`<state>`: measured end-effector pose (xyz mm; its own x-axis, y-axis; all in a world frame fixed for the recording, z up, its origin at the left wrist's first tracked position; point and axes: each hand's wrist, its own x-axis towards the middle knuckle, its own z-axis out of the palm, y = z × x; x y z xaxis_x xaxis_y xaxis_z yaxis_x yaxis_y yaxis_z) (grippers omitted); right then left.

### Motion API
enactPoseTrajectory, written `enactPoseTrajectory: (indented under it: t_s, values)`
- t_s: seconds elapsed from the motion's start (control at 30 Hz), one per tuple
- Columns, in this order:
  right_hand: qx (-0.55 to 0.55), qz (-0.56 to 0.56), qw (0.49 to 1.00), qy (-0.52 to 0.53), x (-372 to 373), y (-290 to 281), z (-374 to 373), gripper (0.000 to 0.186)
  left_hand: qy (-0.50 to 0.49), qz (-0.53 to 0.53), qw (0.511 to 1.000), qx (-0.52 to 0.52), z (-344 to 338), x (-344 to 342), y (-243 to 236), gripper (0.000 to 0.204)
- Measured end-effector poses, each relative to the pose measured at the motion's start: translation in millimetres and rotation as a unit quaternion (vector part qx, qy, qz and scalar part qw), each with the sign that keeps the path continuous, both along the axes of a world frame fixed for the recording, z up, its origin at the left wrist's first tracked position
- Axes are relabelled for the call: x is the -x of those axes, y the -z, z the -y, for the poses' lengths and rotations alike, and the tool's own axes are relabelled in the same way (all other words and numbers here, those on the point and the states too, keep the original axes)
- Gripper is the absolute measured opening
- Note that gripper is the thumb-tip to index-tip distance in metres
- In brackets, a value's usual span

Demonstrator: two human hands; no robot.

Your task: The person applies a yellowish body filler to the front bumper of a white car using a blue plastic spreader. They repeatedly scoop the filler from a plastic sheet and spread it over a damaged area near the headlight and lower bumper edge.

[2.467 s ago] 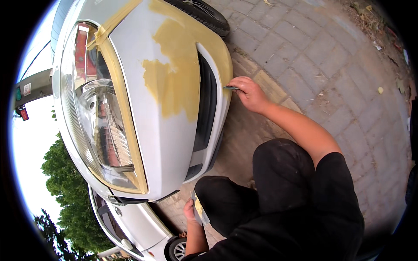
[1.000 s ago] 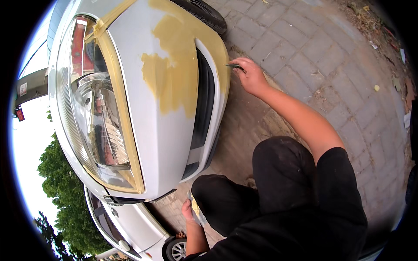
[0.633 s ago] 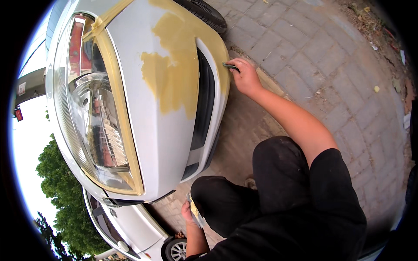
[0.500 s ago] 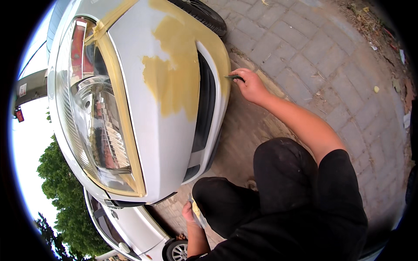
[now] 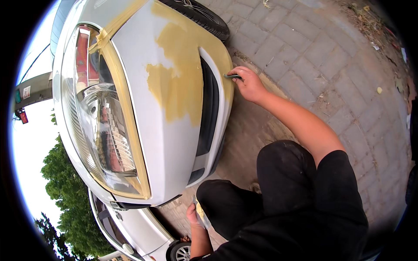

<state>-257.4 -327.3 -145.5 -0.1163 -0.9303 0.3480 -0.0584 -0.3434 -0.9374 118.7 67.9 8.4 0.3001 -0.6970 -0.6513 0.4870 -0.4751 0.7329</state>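
Bumper (image 5: 167, 143) of a white car, from the centre of my view toward 10 o'clock, seen turned on its side. Yellowish putty (image 5: 178, 93) coats it in a ragged patch around one end of a long dark vent (image 5: 210, 102) and along the outer edge. At 1 o'clock my right hand (image 5: 250, 85) pinches a thin, dark spreader (image 5: 235, 76) between thumb and fingers, its tip at that coated edge. Between 6 and 7 o'clock my left hand (image 5: 192, 214) grips a flat grey board (image 5: 206, 222) bearing yellow paste (image 5: 199, 209), just beside my black-clad left knee (image 5: 217, 193). At 9 o'clock sits a clear headlight (image 5: 109, 130), bordered by yellow masking tape (image 5: 129, 124). A black tyre (image 5: 215, 26) is at 12, a second white car (image 5: 137, 226) at 7, and grey paving (image 5: 313, 65) at 2.
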Motion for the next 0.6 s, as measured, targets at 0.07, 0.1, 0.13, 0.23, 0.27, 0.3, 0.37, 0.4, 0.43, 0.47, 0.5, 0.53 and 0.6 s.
enactPoseTrajectory:
  t_s: [0.07, 0.1, 0.13, 0.23, 0.27, 0.3, 0.37, 0.4, 0.43, 0.47, 0.5, 0.53, 0.6]
  values:
    - [-0.003, -0.025, 0.998, -0.065, 7, 5, -1, 0.022, -0.007, -0.001, 1.000, -0.006, 1, -2, 2, 0.030]
    - [-0.003, -0.017, 0.999, -0.044, 10, 1, 6, 0.022, -0.009, -0.002, 1.000, -0.009, 2, -3, 2, 0.030]
    - [-0.004, -0.010, 1.000, -0.022, 17, -6, 18, 0.022, -0.007, -0.005, 1.000, -0.007, 3, -1, 2, 0.030]
    - [0.000, 0.030, 0.999, 0.024, 28, -26, 55, 0.023, 0.003, -0.006, 1.000, -0.003, 5, 6, -2, 0.029]
    - [-0.002, 0.039, 0.999, 0.035, 29, -30, 65, 0.024, 0.002, -0.003, 1.000, -0.003, 4, 4, -2, 0.029]
    - [-0.005, 0.046, 0.998, 0.043, 26, -33, 70, 0.024, -0.009, -0.001, 1.000, -0.006, 3, 5, -1, 0.029]
    - [-0.008, 0.072, 0.996, 0.051, 13, -36, 62, 0.022, -0.036, 0.009, 0.999, -0.013, 3, 9, -3, 0.029]
    - [0.000, 0.072, 0.995, 0.071, 4, -32, 57, 0.022, -0.034, 0.002, 0.999, -0.012, 2, 9, -2, 0.029]
    - [0.009, 0.070, 0.994, 0.089, -4, -30, 50, 0.022, -0.034, -0.006, 0.999, -0.011, 1, 9, -2, 0.029]
    - [0.016, 0.059, 0.994, 0.091, -8, -28, 41, 0.021, -0.013, -0.026, 1.000, -0.005, 0, 4, -2, 0.029]
    - [0.019, 0.059, 0.995, 0.085, -11, -28, 32, 0.021, -0.006, -0.030, 1.000, -0.003, -1, 3, -1, 0.028]
    - [0.024, 0.059, 0.995, 0.080, -12, -27, 24, 0.021, 0.003, -0.033, 0.999, -0.001, 0, 3, -2, 0.028]
    - [0.033, 0.038, 0.997, 0.065, -9, -27, 15, 0.021, -0.003, -0.017, 1.000, -0.003, 4, 3, -1, 0.028]
